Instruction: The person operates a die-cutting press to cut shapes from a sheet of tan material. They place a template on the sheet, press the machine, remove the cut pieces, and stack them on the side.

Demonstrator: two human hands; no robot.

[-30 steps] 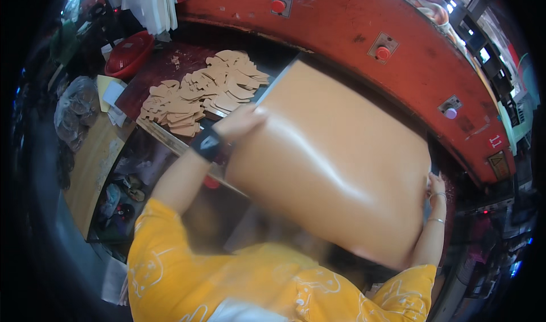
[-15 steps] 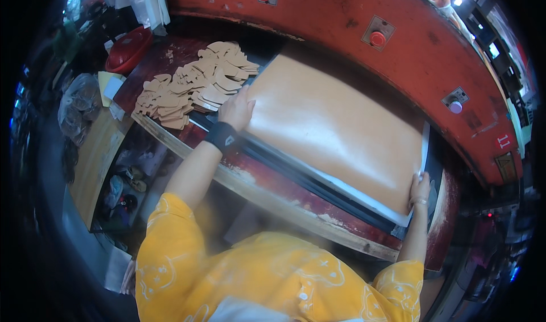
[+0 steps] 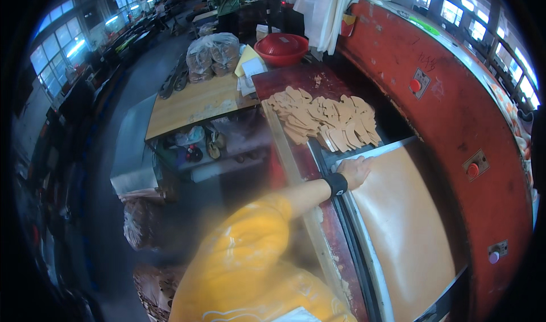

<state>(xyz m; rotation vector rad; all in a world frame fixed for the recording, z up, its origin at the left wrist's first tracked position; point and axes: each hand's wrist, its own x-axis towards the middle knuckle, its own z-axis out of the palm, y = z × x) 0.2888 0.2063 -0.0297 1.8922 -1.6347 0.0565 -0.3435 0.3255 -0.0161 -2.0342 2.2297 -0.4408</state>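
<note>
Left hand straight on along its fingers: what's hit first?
Past the tan sheet under it, the left hand would probably meet the red machine beam first, though depth is unclear and it might pass underneath.

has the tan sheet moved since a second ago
Yes: the tan sheet has shifted toward the red beam; its near edge, earlier hiding the wooden table edge, now lies inside it.

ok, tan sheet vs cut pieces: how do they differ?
The tan sheet is one broad piece; the cut pieces are many, small and curved. The sheet lies spread out; the pieces overlap in a heap. The left hand rests on the sheet; no hand shows on the pieces. Both are tan.
</note>
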